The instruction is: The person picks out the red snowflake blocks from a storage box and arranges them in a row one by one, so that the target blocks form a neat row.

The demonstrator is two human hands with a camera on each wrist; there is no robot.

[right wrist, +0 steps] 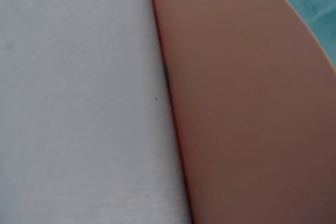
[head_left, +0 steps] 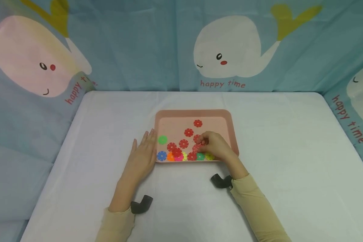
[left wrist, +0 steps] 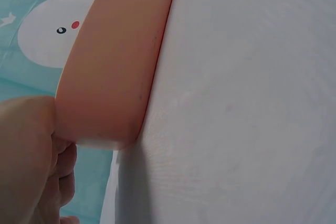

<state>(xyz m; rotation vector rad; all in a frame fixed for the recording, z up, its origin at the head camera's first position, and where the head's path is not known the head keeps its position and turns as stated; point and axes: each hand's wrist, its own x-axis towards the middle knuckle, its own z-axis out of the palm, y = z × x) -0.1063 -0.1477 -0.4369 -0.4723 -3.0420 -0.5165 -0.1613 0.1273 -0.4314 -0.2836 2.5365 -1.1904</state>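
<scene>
A shallow pink tray lies on the table with several notched plastic discs in it, mostly red. My right hand is over the tray's right half, thumb and fingers curled together and pinching a red snowflake disc, which the fingertips partly cover. More red discs lie to its left. My left hand lies with straight fingers against the tray's left side. In the left wrist view, the left hand touches the tray's outer wall. Only the tray wall shows in the right wrist view, without the hand.
Along the tray's near edge lie blue, orange, pink, yellow and green discs; a light green disc sits at its left. Black wrist mounts stick out from both wrists. A white cloth covers the table, with a whale-print curtain behind.
</scene>
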